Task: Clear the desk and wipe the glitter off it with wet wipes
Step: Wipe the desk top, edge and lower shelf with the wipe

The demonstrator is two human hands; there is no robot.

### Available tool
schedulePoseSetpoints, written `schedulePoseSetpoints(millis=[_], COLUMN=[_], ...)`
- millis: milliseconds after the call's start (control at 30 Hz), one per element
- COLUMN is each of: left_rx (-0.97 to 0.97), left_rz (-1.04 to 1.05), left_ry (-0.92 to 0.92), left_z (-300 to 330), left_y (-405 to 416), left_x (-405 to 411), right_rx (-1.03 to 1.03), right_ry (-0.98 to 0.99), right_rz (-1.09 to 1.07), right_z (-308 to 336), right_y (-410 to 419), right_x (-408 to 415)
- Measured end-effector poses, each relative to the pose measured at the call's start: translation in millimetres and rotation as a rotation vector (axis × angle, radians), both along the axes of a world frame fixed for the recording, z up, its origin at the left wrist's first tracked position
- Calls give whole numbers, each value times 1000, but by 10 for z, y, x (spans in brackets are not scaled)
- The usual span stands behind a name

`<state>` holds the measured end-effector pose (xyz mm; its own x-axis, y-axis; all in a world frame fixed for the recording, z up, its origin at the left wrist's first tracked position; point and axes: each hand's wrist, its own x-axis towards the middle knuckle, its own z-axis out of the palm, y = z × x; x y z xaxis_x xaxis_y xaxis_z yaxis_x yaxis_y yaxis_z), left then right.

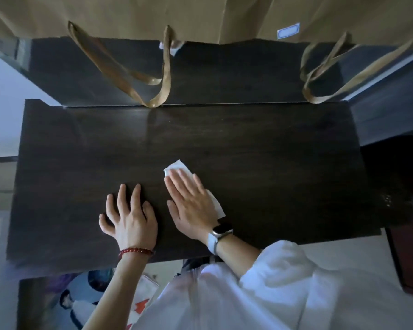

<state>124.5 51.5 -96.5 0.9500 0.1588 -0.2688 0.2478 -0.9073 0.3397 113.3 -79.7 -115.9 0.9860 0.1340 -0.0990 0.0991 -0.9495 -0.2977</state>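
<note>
The dark wooden desk point(272, 151) fills the middle of the view. My right hand point(191, 203) lies flat on a white wet wipe point(175, 166), pressing it onto the desk near the front centre; the wipe's corners stick out past my fingertips and beside my wrist. My left hand point(129, 215) rests beside it on the bare wood, fingers spread, holding nothing. A red bead bracelet is on my left wrist and a watch on my right. I cannot make out any glitter on the dark surface.
Brown paper bags point(200, 17) hang above the back of the desk, their handles point(157, 91) dangling down to the raised back shelf point(224, 75). Printed papers point(81, 303) lie on the floor below the desk's front edge. A dark red object point(410, 258) sits at the right.
</note>
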Motion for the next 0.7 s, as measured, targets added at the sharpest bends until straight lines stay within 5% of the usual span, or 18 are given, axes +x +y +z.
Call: schedulePoseSetpoints(millis=[100, 333, 533, 700], left_rx=[-6, -50, -73, -170], left_rz=[28, -202, -256, -113], left_ry=[-15, 23, 33, -147], left_z=[37, 112, 84, 46], left_y=[-136, -897, -1423, -1309], left_x=[30, -6, -65, -119], right_rx=[-20, -150, -102, -50], right_ry=[1, 70, 40, -15], right_rz=[2, -460, -879, -790], right_z=[-2, 36, 62, 42], right_y=[-381, -1859, -2740, -2489], right_x=[-200, -633, -17, 618])
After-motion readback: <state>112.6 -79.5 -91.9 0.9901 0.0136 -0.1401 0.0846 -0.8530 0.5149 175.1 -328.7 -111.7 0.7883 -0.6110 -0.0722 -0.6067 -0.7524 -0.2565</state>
